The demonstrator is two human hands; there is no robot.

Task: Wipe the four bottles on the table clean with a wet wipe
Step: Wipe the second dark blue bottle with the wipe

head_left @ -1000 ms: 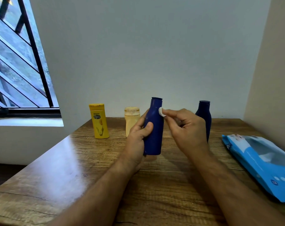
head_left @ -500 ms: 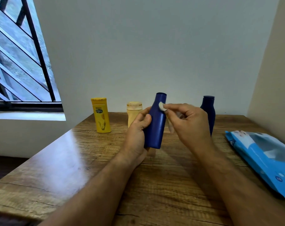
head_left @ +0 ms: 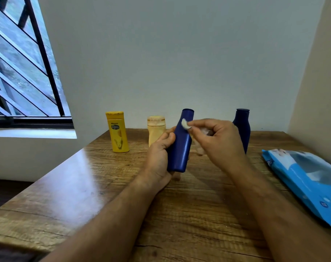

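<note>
Gripping the blue bottle with your left hand, you're tilting it above the table centre. Your right hand is pinching the wet wipe against its neck, at 12 o'clock. Three other bottles are standing behind.
</note>
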